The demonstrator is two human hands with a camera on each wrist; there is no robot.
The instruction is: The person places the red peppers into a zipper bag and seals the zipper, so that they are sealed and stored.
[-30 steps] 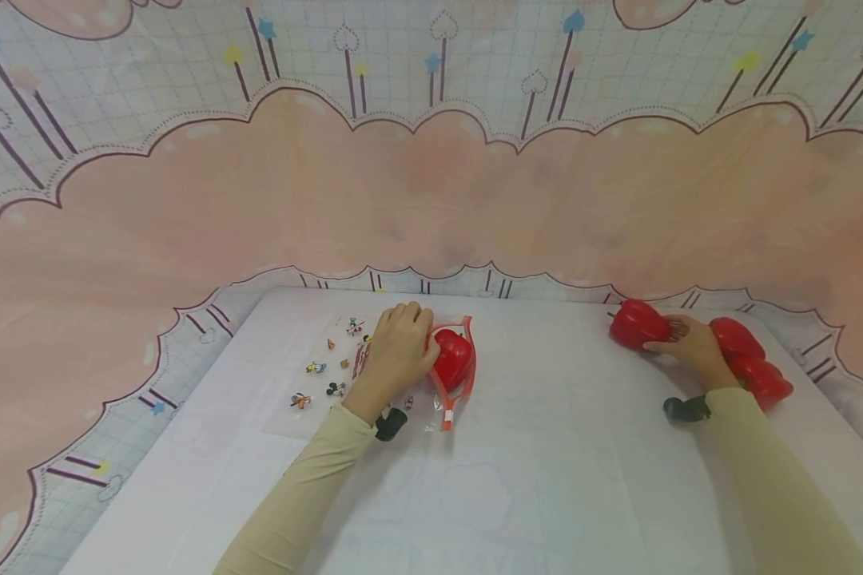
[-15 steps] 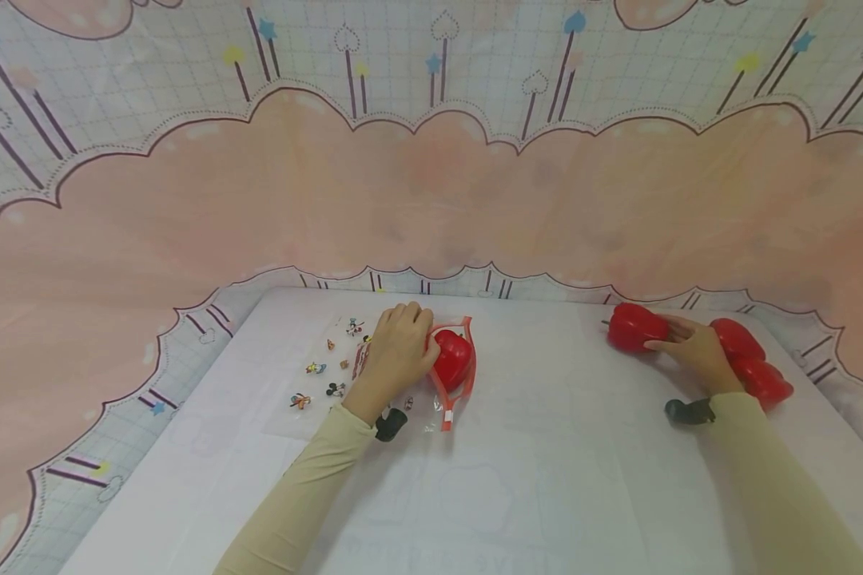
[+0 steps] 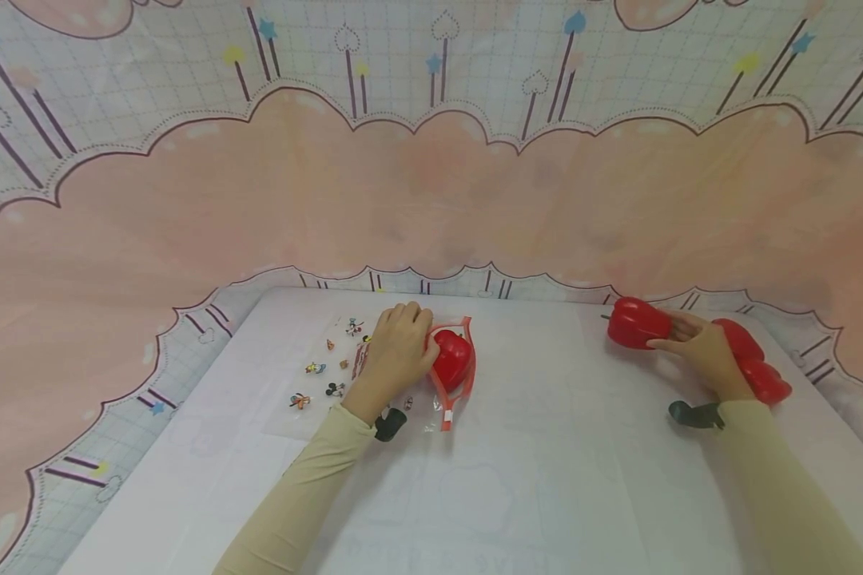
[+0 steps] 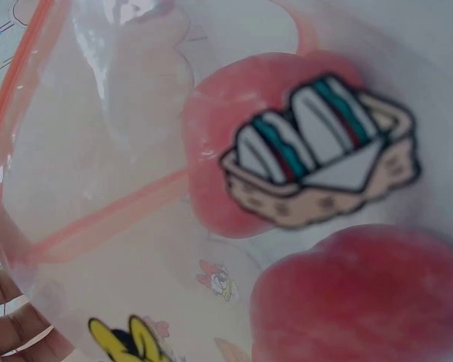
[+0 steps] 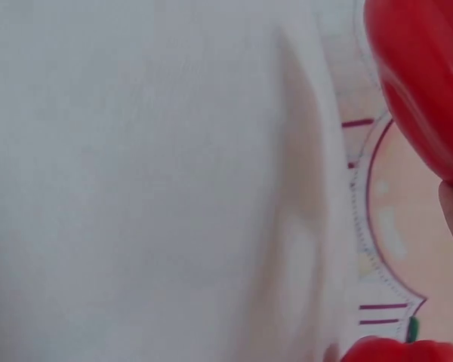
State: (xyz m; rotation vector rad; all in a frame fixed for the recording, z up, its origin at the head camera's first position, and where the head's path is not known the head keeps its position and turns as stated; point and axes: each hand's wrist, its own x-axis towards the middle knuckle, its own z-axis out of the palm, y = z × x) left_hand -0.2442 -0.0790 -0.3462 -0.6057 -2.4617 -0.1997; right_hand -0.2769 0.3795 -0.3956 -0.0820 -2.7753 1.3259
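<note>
My left hand (image 3: pixel 400 347) grips the edge of a clear plastic zip bag (image 4: pixel 68 151) with an orange-red zip and small printed cartoon figures. Its curled fingers (image 4: pixel 15 324) show at the lower left of the left wrist view. Through the film I see two red bell peppers (image 4: pixel 226 98), one close to the bag's mouth in the head view. On the right, my right hand (image 3: pixel 705 355) holds another red bell pepper (image 3: pixel 638 323), thumb beneath, stem toward the left. In the right wrist view that pepper (image 5: pixel 426 75) fills the upper right corner, with a fingertip against it.
Two loose red peppers (image 3: pixel 765 381) lie behind the right wrist, partly covered by it. The white table (image 3: pixel 546 479) stretches between and before the hands. A printed cloth (image 3: pixel 475 200) hangs along its far edge. Each wrist bears a dark device (image 3: pixel 693 414).
My right wrist has shifted slightly right; the held pepper dipped a little and then rose. My left hand and the bag have stayed in place.
</note>
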